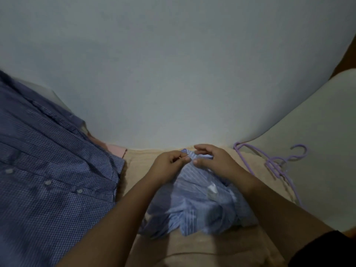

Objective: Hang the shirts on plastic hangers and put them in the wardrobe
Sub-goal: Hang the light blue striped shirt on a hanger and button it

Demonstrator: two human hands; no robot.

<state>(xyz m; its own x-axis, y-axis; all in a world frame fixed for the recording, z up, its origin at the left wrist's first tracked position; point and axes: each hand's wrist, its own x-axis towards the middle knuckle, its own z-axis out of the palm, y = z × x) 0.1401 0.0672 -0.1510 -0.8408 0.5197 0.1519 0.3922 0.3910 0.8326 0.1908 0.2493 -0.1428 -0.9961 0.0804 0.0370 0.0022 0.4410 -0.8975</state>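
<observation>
Both hands work at the top edge of the striped shirt on the bed: left hand pinches it, right hand holds it with curled fingers. Purple hangers lie just right; a checked shirt lies left.

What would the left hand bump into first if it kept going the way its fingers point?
Likely the right hand, just across the light blue striped shirt that the left hand pinches; depth is unclear.

Light-blue white-striped shirt, navy checked shirt, lilac hangers, beige blanket
</observation>
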